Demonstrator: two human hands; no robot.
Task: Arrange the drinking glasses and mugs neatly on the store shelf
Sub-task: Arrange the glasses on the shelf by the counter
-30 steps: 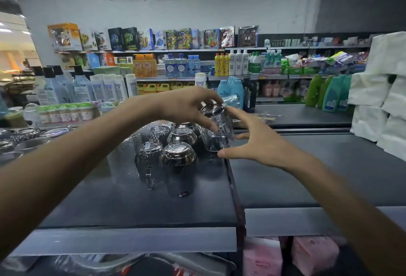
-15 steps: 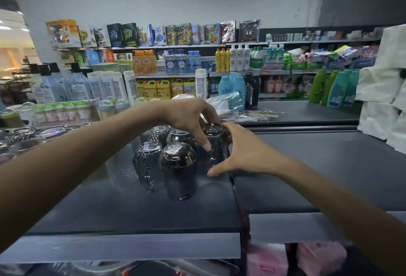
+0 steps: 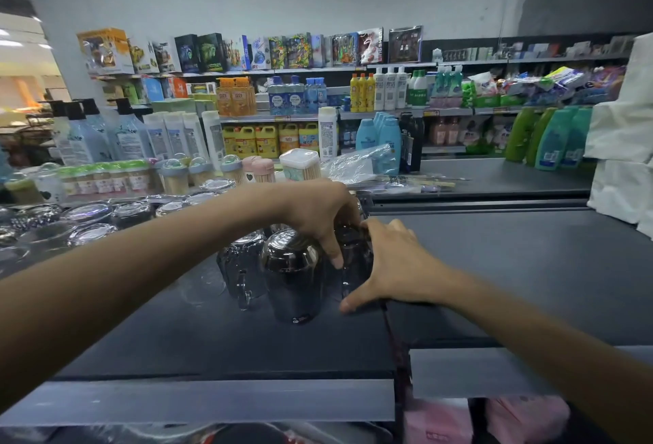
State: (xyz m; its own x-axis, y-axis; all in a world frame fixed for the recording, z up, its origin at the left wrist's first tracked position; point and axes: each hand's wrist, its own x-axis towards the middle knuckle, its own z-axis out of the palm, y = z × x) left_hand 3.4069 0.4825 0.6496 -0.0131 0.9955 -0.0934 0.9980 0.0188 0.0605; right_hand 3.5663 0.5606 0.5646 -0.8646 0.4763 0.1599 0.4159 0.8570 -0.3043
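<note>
Store shelf [image 3: 212,348]: just right of the dark cup [image 3: 293,277], left hand [image 3: 318,217] and right hand [image 3: 395,267] both clasp one clear glass [image 3: 355,259].

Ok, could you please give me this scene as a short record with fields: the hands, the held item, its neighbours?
left hand: grips the clear glass from above
right hand: cups the same glass from its right side, thumb stretched out
clear glass: right end of the group, beside the dark upturned glass
handled mug: left of the dark glass
surface: dark shelf top
contact of held glass with shelf: cannot tell
</note>
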